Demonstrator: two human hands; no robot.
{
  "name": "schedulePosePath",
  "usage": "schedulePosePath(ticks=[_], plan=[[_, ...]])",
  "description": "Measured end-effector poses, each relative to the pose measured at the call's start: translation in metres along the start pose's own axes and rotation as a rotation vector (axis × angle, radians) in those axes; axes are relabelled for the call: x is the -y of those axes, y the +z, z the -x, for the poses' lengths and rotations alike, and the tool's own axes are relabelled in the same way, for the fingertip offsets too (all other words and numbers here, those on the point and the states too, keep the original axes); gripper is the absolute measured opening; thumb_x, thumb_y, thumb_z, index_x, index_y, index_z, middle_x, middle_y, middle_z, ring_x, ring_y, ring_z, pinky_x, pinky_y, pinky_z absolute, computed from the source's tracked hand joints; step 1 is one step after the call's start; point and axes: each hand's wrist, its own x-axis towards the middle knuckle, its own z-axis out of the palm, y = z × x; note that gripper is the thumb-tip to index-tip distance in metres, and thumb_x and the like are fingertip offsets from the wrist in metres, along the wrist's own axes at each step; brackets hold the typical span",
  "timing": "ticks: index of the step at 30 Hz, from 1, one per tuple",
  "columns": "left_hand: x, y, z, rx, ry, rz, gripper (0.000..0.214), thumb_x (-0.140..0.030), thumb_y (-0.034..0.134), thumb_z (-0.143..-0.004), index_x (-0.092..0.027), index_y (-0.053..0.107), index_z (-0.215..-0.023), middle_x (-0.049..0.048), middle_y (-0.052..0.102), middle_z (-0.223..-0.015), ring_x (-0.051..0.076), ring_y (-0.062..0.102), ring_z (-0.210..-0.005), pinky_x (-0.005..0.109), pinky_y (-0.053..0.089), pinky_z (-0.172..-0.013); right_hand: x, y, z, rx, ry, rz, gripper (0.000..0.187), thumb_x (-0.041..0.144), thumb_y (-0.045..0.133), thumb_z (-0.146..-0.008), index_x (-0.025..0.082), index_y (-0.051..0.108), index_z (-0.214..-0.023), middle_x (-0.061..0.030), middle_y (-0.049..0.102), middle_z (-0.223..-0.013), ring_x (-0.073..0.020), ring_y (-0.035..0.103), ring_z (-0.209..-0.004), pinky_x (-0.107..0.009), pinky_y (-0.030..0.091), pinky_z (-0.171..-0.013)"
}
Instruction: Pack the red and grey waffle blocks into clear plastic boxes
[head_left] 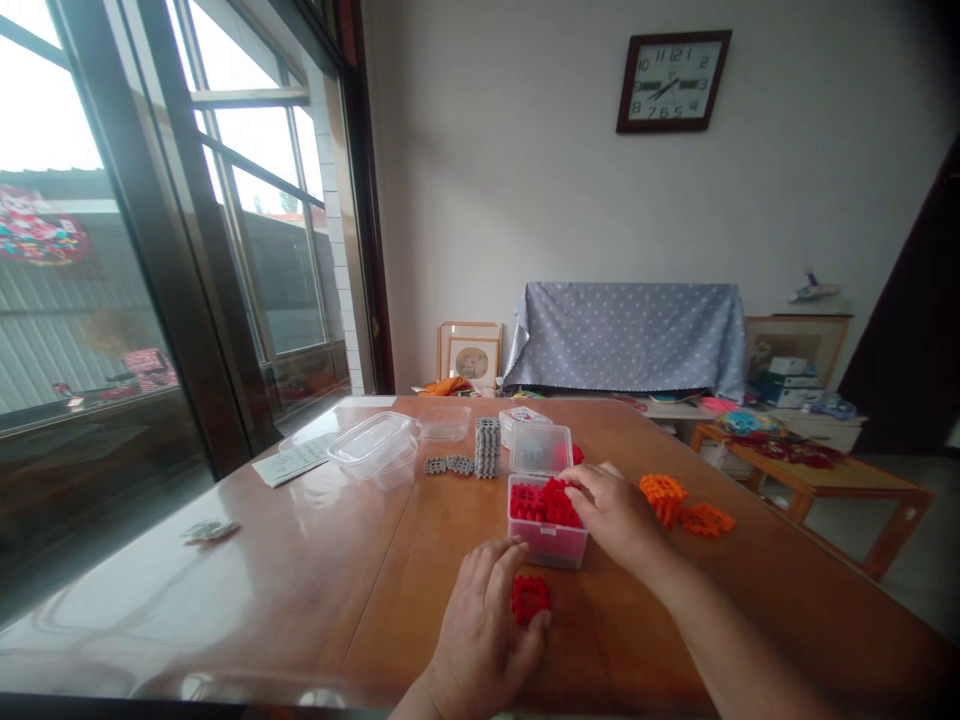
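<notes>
Red blocks [556, 506] under the arched right hand [613, 517], left hand [480, 622] palm-down.

The right hand [615, 515] reached onto red interlocking blocks [546, 503] in a clear plastic box [547, 548]. The left hand [480, 625] touched a loose red block [530, 598].

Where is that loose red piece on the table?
In the head view, the red piece lies just to the right of the left hand, directly in front of the plastic box of red pieces.
</notes>
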Motion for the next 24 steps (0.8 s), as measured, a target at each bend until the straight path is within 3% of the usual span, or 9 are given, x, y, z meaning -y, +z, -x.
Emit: schedulePosePath(ticks=[13, 24], plan=[[-0.0004, -0.0013, -0.0038, 0.013, -0.039, 0.021, 0.055, -0.023, 0.062, -0.090, -0.021, 0.045, -0.141, 0.0159, 0.057, -0.134, 0.031, 0.056, -0.122, 0.051, 0.050, -0.104, -0.0060, -0.0004, 0.0028, 0.162, 0.005, -0.151, 0.025, 0.020, 0.057, -0.090, 0.026, 0.075, -0.105, -0.0042, 0.075, -0.103, -0.0232, 0.063, -0.099, -0.035, 0.049, -0.088], [0.0029, 0.0011, -0.0039, 0.031, -0.036, 0.000, 0.053, -0.022, 0.063, -0.088, -0.020, 0.046, -0.139, 0.0141, 0.057, -0.133, 0.029, 0.055, -0.120, 0.048, 0.050, -0.102, -0.0048, -0.0015, 0.0027, 0.176, 0.019, -0.004, 0.024, 0.022, 0.057, -0.089, 0.029, 0.076, -0.102, -0.0028, 0.076, -0.098, -0.0234, 0.062, -0.095, -0.034, 0.046, -0.086]])
